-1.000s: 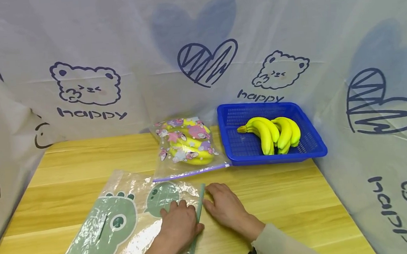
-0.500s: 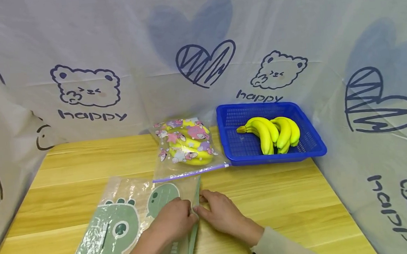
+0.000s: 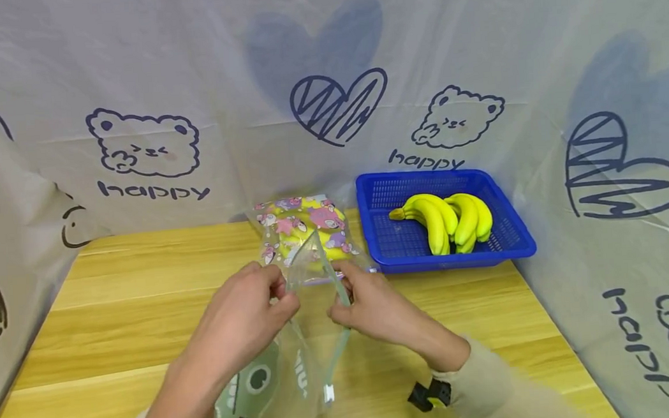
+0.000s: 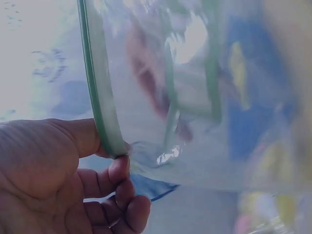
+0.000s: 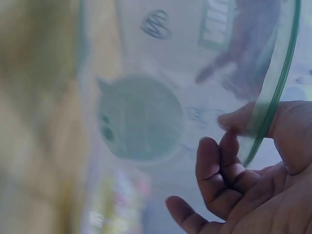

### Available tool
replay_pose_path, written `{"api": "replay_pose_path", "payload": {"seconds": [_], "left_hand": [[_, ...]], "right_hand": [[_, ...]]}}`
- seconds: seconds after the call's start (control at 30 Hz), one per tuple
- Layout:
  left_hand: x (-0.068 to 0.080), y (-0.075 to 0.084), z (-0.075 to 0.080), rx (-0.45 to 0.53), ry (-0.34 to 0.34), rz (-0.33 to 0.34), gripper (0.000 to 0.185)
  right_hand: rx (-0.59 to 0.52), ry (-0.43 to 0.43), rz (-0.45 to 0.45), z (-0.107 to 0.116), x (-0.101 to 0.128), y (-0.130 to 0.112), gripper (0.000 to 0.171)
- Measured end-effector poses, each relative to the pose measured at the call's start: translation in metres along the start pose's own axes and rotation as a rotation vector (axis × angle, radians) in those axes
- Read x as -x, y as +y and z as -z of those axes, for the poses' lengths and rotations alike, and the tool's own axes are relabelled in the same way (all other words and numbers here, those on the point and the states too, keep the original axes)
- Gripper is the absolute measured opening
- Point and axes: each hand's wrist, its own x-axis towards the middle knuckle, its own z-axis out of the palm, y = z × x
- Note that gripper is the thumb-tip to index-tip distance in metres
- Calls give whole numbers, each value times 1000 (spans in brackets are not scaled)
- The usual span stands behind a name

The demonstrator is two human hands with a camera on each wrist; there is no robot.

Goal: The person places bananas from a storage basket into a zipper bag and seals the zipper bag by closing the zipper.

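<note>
- Held up between both hands over the near middle of the table: clear zip bag with green print and a mouth parted along two green edges.
- Pinched at the left edge by the left hand, with thumb against bent index finger and the other fingers curled in.
- Gripped at the right edge by the right hand, with thumb and fingers bent about the green strip.
- Visible low on the mouth, toward the near side: white slider.
- Drawn to a point at the mouth's far end, overlapping in view the patterned bag; impossible to tell whether touching it.
- Lying beyond, with bananas inside; just beside the basket's left side, with little room between.
- Set at far right: blue basket, with more bananas toward its right half.
- Stretching from left hand to left table edge: wide run of wood; on the right, a shorter run.
- Hung close behind the far edge and at both sides: printed cloth.
</note>
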Motion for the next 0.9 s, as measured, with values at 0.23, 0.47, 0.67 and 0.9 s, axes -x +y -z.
{"api": "replay_pose_path", "payload": {"seconds": [0.23,0.47,0.67,0.9], "left_hand": [[16,-9,55,-63,93,85,8],[34,-10,78,-81,152,106,10],[20,-2,66,-126,70,70,14],[0,-14,48,-136,50,53,22]], "right_hand": [[148,74,-34,64,-2,-25,54],[163,229,13,91,0,-44,5],[131,173,138,65,-10,-58,5],[222,152,102,55,-22,-47,6]]}}
